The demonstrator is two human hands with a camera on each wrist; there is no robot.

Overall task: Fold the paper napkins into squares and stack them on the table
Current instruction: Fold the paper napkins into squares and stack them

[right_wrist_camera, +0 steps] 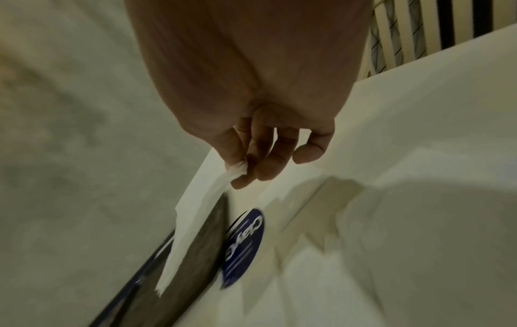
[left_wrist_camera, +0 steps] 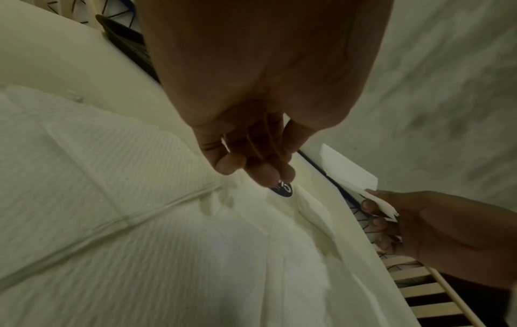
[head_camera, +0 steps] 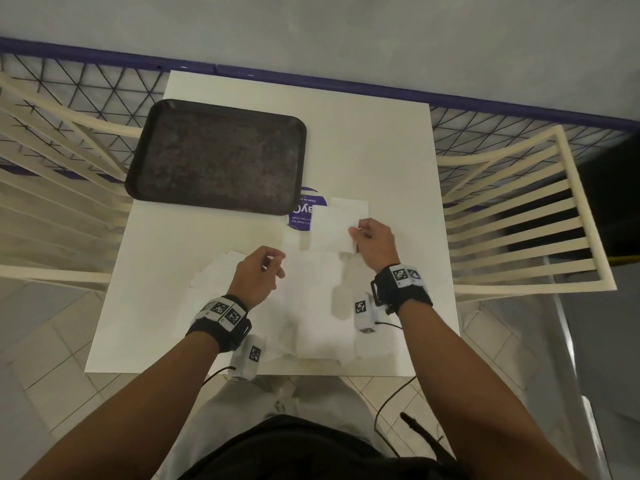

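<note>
**Right hand lifts 1 napkin, left hand empty over the pile**

Far left: dark tray on the white table, nothing on it. Blue round sticker just right of the tray, partly covered.

Left hand: hovers over the unfolded napkins spread across the near half of the table. Fingers loosely curled, gripping nothing; the left wrist view shows the fingertips just above the paper, contact unclear.

Right hand: thumb and forefinger pinch the near right corner of 1 folded napkin, other fingers curled beside it. The napkin hangs off the fingertips, raised clear of the table, extending left and away from the hand over the sticker.

Slatted chairs at both sides.
</note>
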